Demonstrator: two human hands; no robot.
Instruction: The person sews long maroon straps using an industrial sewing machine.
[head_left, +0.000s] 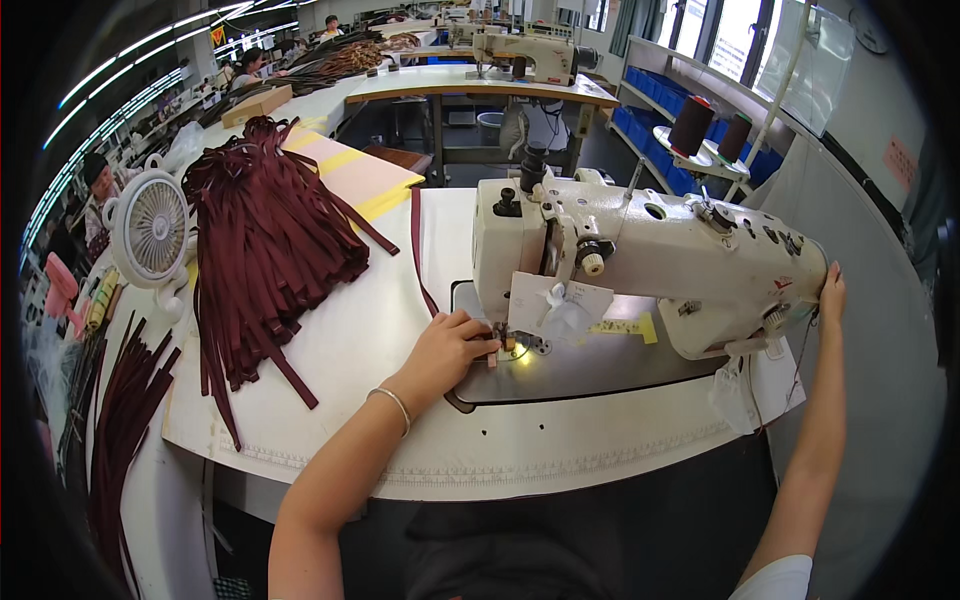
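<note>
A white industrial sewing machine (660,235) stands on the table before me, its small lamp lighting the needle area. My left hand (450,350) is closed with its fingertips pressed down beside the presser foot (508,342). Under those fingers runs a dark red strap (418,245), whose far end lies back across the table; the part at the needle is mostly hidden by my hand. At the machine's right end my right hand (832,295) grips the handwheel, which is largely out of sight behind the machine's body.
A thick bundle of dark red straps (270,260) is heaped at the left, with more straps (125,410) hanging lower down. A white fan (150,230) stands beside them. Thread cones (692,126) rise behind the machine. Another sewing machine (530,55) and blue bins (650,135) are farther back.
</note>
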